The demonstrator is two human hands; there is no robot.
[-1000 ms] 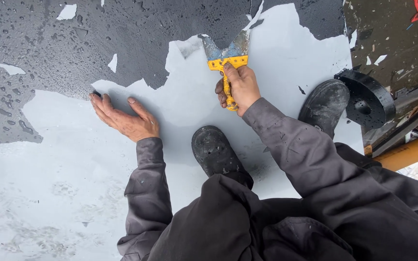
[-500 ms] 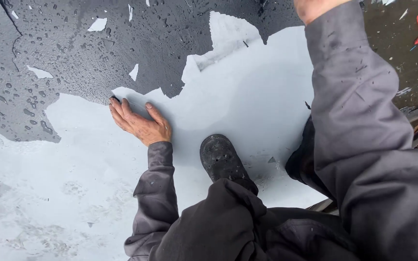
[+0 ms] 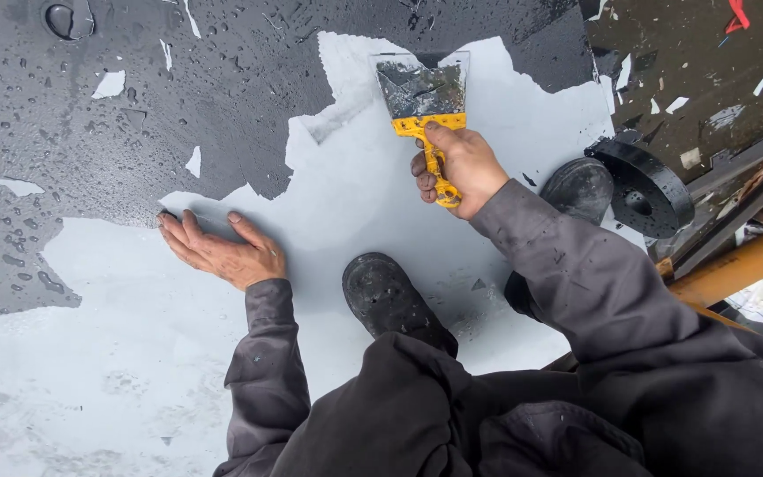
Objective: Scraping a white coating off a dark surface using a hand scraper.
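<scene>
Our right hand (image 3: 457, 168) grips the yellow scraper (image 3: 423, 110), its blade lying at the ragged edge of the dark wet coating (image 3: 134, 132). Our left hand (image 3: 222, 252) rests flat and open on the pale bared surface (image 3: 134, 353) beside our boot (image 3: 386, 296). By our reckoning a broad patch around us is stripped, while dark coating remains across the top and left.

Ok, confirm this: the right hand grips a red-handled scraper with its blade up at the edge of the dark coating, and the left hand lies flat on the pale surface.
Not quite: the head view shows the scraper in the right hand has a yellow handle, not red. The rest holds: blade at the dark coating edge, left hand flat on the pale surface.
</scene>
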